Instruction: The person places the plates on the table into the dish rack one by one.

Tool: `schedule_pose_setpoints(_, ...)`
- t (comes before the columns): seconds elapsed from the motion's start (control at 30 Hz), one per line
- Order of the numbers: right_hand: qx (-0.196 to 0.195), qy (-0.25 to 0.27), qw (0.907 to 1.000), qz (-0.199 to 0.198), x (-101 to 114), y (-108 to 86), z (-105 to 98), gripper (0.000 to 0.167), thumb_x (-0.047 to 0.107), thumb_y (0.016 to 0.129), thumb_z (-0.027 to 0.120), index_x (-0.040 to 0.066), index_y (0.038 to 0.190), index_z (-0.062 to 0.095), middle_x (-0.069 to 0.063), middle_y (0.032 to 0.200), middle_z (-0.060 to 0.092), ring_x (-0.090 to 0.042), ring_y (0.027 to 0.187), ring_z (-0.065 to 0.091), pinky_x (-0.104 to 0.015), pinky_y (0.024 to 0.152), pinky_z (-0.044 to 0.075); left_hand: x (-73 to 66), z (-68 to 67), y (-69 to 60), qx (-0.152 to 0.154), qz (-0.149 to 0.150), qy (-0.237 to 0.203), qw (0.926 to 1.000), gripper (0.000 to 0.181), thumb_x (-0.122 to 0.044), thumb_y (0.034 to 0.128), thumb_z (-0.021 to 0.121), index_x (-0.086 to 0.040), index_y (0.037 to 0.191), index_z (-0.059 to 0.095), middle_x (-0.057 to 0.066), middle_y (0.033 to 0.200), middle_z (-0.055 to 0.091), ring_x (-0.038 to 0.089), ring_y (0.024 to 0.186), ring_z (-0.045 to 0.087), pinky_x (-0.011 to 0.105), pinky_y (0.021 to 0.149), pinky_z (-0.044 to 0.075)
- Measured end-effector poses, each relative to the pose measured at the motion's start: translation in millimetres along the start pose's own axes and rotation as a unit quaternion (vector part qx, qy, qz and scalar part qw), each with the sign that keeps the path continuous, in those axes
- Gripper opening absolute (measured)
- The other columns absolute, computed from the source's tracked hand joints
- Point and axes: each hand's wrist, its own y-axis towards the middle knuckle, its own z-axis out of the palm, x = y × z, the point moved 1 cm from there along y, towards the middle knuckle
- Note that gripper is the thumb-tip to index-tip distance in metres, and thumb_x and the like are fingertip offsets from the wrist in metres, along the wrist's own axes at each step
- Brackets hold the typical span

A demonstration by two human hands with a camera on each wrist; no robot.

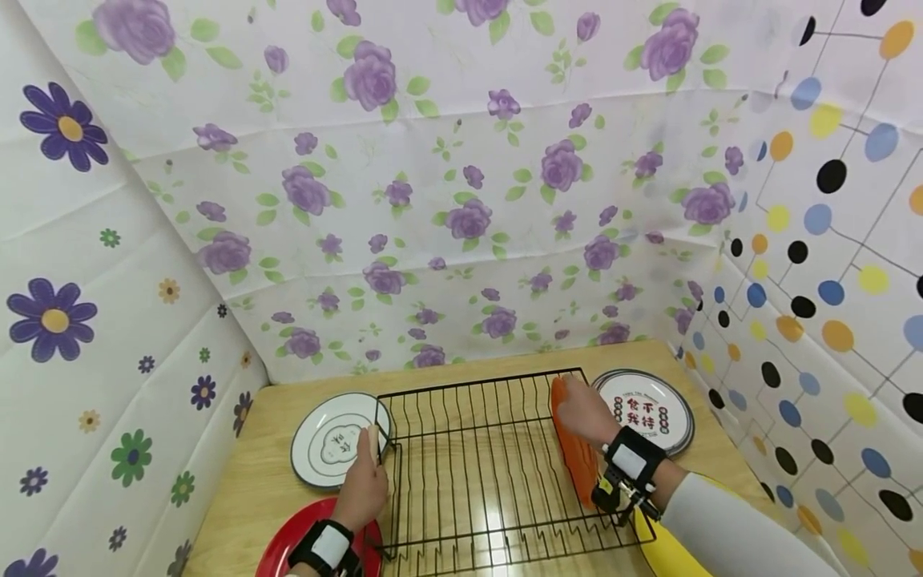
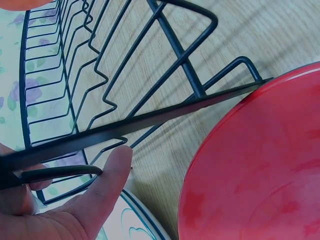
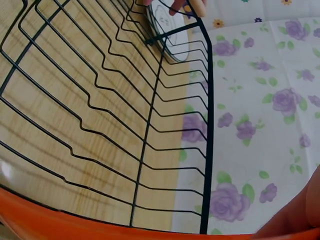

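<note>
A black wire dish rack [image 1: 476, 383] stands in the middle of the table. My left hand [image 1: 363, 489] grips its left end; the left wrist view shows the thumb against a black wire loop. At the rack's right end, my right hand [image 1: 587, 409] pinches the upper edge of an orange plate [image 1: 574, 453]. That plate stands on edge among the wires, and its rim [image 3: 30, 212] crosses the bottom of the right wrist view. Whether its lower edge rests in a slot is hard to see.
Left of the rack lie a white plate [image 1: 310, 449] with a dark rim and a red plate [image 1: 288, 533]. On the right are stacked white plates [image 1: 674, 417] with red lettering and a partly hidden yellow plate [image 1: 667, 545]. Patterned cloth walls [image 1: 469, 184] surround the wooden table [image 1: 238, 457].
</note>
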Motion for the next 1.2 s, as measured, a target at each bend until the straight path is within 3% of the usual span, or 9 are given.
schedule_pose_setpoints(0.4,0.026,0.051,0.9983,0.006,7,-3.7,18,0.077,-0.006,0.093,0.038,-0.012,0.163,0.006,0.005,0.058,0.026,-0.012,0.049,0.015,-0.031,0.052,0.02,-2.3,-1.1,-0.5,0.0,0.016,0.015,0.9998,0.075,0.003,0.1028,0.038,0.006,0.164,-0.005,0.049,0.149,0.039,0.018,0.055,0.052,0.033,0.053,0.043)
schedule_pose_setpoints(0.6,0.053,0.044,0.9976,0.009,8,-3.9,26,0.085,-0.005,0.088,0.043,-0.012,0.163,0.003,-0.005,0.07,0.037,-0.012,0.048,0.017,-0.031,0.051,0.021,-1.4,-1.0,-0.8,-0.001,0.011,0.011,0.9999,0.075,0.003,0.1024,0.038,0.006,0.164,-0.005,0.049,0.149,0.038,0.018,0.053,0.051,0.033,0.052,0.042)
schedule_pose_setpoints(0.7,0.055,0.03,0.998,0.008,8,-5.5,30,0.084,-0.003,0.09,0.044,-0.01,0.163,0.005,-0.032,0.114,0.057,-0.014,0.048,0.019,-0.032,0.051,0.022,-0.6,-0.6,-1.4,0.0,0.006,0.007,1.0,0.075,0.003,0.1023,0.037,0.006,0.164,-0.005,0.049,0.144,0.045,0.017,0.05,0.05,0.033,0.051,0.042)
schedule_pose_setpoints(0.77,0.054,0.026,0.9982,0.006,11,-7.8,30,0.083,-0.001,0.092,0.046,-0.01,0.163,0.005,-0.042,0.147,0.042,-0.015,0.05,0.023,-0.032,0.051,0.024,-0.6,-0.6,-0.9,0.001,0.004,0.004,1.0,0.075,0.002,0.1024,0.037,0.005,0.165,-0.005,0.049,0.141,0.048,0.017,0.049,0.049,0.033,0.05,0.042)
schedule_pose_setpoints(0.83,0.054,0.021,0.9983,0.004,13,-9.6,30,0.083,0.001,0.094,0.049,-0.01,0.163,0.005,-0.04,0.166,0.018,-0.016,0.051,0.029,-0.032,0.052,0.027,-0.6,-0.8,-0.5,0.002,0.003,0.001,1.0,0.075,0.002,0.1024,0.037,0.004,0.165,-0.006,0.049,0.137,0.05,0.017,0.049,0.049,0.033,0.05,0.042)
schedule_pose_setpoints(0.93,0.05,0.009,0.9986,0.01,15,-10.8,31,0.083,0.006,0.096,0.055,-0.01,0.163,0.01,-0.04,0.157,0.034,-0.02,0.058,0.041,-0.033,0.054,0.034,-0.2,-1.3,0.2,0.003,0.002,0.0,1.0,0.075,0.003,0.1024,0.036,0.004,0.165,-0.006,0.05,0.144,0.044,0.018,0.05,0.049,0.034,0.051,0.042)
schedule_pose_setpoints(1.07,0.042,-0.022,0.9989,0.006,15,-10.5,34,0.087,0.013,0.094,0.066,-0.009,0.163,0.017,-0.036,0.155,0.04,-0.037,0.105,0.064,-0.042,0.079,0.053,-0.4,-0.8,0.4,0.003,0.0,0.003,1.0,0.076,0.003,0.102,0.037,0.004,0.165,-0.006,0.05,0.146,0.042,0.018,0.051,0.05,0.034,0.052,0.042)
schedule_pose_setpoints(1.13,0.041,-0.027,0.9988,0.0,15,-10.8,35,0.091,0.017,0.093,0.069,-0.01,0.163,0.016,-0.035,0.162,0.032,-0.045,0.134,0.054,-0.052,0.099,0.052,-0.5,-0.6,0.4,0.003,-0.001,0.005,1.0,0.076,0.002,0.1019,0.037,0.004,0.165,-0.006,0.05,0.142,0.045,0.018,0.051,0.049,0.033,0.052,0.042)
schedule_pose_setpoints(1.2,0.042,-0.023,0.9988,-0.001,14,-11.5,36,0.095,0.022,0.094,0.072,-0.01,0.163,0.015,-0.035,0.167,0.023,-0.049,0.147,0.041,-0.059,0.112,0.044,-0.4,-0.4,0.4,0.001,-0.001,0.007,1.0,0.076,0.003,0.1017,0.037,0.004,0.165,-0.006,0.05,0.14,0.047,0.018,0.05,0.05,0.033,0.052,0.042)
